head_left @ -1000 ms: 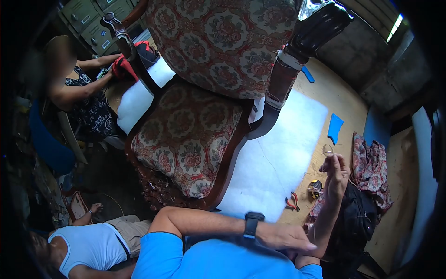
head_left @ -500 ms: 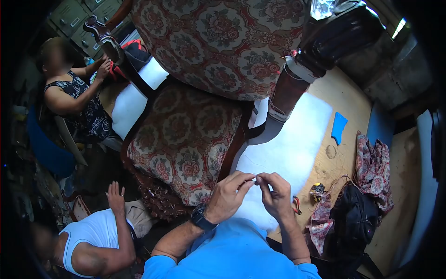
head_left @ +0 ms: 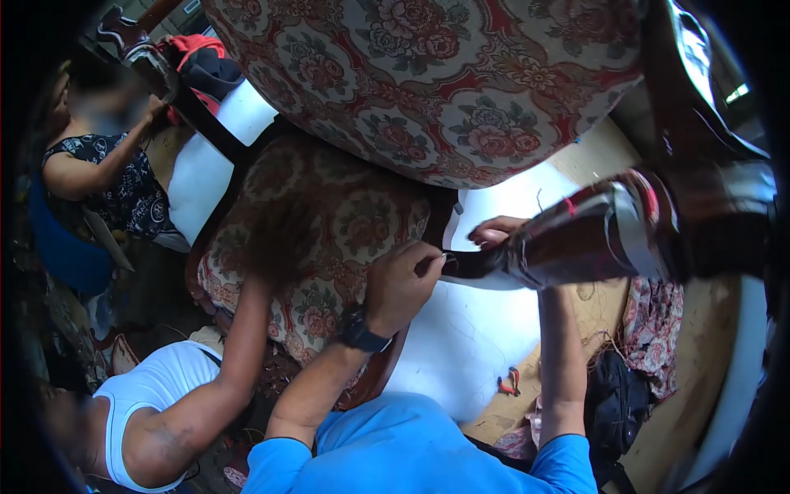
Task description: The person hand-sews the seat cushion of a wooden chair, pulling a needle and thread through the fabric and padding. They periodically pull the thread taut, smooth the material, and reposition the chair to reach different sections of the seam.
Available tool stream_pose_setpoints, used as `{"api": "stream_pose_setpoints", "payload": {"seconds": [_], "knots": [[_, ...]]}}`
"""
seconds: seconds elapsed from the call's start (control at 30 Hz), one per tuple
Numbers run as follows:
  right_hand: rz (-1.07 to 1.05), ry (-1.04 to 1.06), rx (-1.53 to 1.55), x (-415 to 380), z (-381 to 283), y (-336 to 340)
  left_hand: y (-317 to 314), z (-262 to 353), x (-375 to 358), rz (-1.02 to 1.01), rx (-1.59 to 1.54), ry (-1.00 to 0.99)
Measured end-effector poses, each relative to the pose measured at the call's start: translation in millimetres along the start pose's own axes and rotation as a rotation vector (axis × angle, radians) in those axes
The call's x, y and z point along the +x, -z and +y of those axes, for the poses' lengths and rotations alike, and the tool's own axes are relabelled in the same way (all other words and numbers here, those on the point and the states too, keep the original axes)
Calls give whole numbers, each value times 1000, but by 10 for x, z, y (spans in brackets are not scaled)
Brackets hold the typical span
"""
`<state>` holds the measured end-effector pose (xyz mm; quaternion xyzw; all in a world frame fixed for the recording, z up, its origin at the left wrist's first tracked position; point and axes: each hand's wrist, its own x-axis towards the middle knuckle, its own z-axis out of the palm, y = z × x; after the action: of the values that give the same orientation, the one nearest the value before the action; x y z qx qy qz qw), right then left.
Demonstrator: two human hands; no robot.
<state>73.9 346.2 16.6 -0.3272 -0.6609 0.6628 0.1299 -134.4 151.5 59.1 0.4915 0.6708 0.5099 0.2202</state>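
A chair with a floral seat (head_left: 362, 226), a floral backrest (head_left: 411, 90) and a dark wooden frame fills the middle. Beside its seat edge, my left hand (head_left: 401, 286) is closed in a pinch near the wooden arm (head_left: 568, 243); what its fingertips hold is too small to make out. My right hand (head_left: 496, 231) reaches past the far side of that arm, partly hidden, its visible fingers loosely apart. Strips and loops are wrapped around the wooden arm, and a thin strand sticks up near my right hand.
A co-worker in a white tank top (head_left: 160, 387) has a blurred hand over the seat. Another person in a patterned top (head_left: 136, 189) is at the far left. White padding (head_left: 461, 346), red-handled pliers (head_left: 510, 381), a black bag (head_left: 617, 399) and floral fabric (head_left: 654, 329) lie on the wooden surface.
My hands have moved apart from a joint pinch; the right went up behind the wooden arm. The view shifted closer to the chair. The tank-top co-worker's arm now reaches over the seat.
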Motion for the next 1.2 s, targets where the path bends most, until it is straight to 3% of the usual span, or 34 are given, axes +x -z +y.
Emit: {"api": "stream_pose_setpoints", "payload": {"seconds": [0.03, 0.07, 0.13, 0.17, 0.3, 0.4, 0.5, 0.6, 0.63, 0.73, 0.77, 0.9, 1.0, 1.2], "knots": [[-121, -29, 41, 146, -373, -168, -68, -32, 81, 10, 7, 8], [-203, -69, 158, 275, -267, -168, -128, -70, 142, 21, 15, 15], [-275, -85, 7, 444, -279, -188, -214, -162, 203, 39, -5, 47], [-277, -89, 94, 431, -286, -222, -238, -181, 219, 43, -12, 65], [-206, -113, -48, 437, -302, -303, -279, -316, 248, 3, -148, 220], [-173, -159, 39, 402, -306, -361, -227, -359, 273, -17, -139, 209], [-154, -63, -53, 402, -212, -354, -183, -329, 289, -30, -140, 178], [10, -42, -34, 462, -136, -369, -155, -564, 480, 231, -15, -52], [90, -51, -7, 480, -129, -398, -150, -664, 547, 242, 115, -49], [200, 200, -684, 544, -108, -506, -195, -858, 735, 246, 434, -32], [205, 401, -857, 598, -3, -505, -267, -874, 763, 222, 491, -16], [374, 768, -1132, 695, 17, -595, -389, -927, 804, 196, 675, -15], [383, 774, -1225, 818, 146, -621, -362, -920, 796, 132, 756, 2], [261, 688, -1258, 939, 17, -726, -363, -984, 788, 195, 701, -97]]}}
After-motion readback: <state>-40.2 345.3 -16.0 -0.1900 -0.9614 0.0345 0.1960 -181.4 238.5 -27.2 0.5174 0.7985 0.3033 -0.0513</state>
